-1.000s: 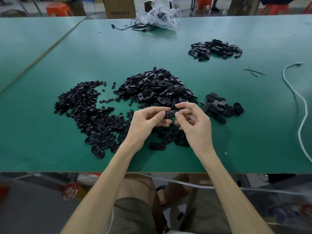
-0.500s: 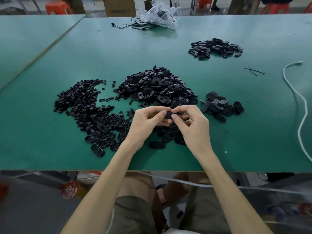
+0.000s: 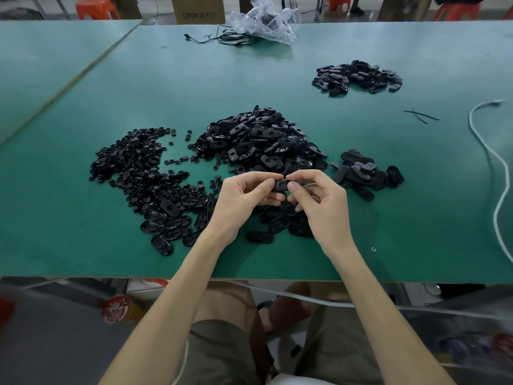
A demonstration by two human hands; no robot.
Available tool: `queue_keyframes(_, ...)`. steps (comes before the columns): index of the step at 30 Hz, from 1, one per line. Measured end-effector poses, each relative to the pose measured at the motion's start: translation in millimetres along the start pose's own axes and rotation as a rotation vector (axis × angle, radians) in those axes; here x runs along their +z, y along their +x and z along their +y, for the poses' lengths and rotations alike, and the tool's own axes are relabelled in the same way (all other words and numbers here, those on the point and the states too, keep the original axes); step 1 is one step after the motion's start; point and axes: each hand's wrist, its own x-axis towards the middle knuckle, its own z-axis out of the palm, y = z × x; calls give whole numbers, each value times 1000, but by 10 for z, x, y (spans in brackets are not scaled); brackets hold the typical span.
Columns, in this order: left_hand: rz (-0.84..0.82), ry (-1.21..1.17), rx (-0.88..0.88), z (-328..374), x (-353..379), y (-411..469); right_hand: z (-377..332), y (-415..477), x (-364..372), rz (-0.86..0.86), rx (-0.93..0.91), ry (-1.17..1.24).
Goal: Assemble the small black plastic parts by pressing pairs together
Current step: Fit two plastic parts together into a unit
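Left hand (image 3: 243, 202), right hand (image 3: 326, 209): both pinch one black oval part (image 3: 281, 185) by its ends, thumbs nearest camera, just above table (image 3: 416, 190). Part's long axis runs left-right; holed face toward camera. Behind: big pile of oval parts (image 3: 261, 140). Small-piece pile (image 3: 133, 165) left; smaller heap (image 3: 366, 173) right.

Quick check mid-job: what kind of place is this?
Probably a factory or workshop assembly bench: sorted heaps of identical black plastic parts on a long green table, a cardboard carton and orange plastic stools behind it. The left hand and right hand pinch one black part together.
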Motion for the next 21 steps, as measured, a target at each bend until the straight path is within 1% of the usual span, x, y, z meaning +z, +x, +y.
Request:
queue_keyframes(3, 5, 6, -1, -1, -1, 4, 7, 6, 1, 0, 7, 36)
queue_keyframes(16, -14, 13, 4, 12, 12, 0, -7, 8, -11, -7, 3, 3)
queue_keyframes(21, -33, 15, 12, 9, 13, -6, -29, -12, 0, -15, -9, -58)
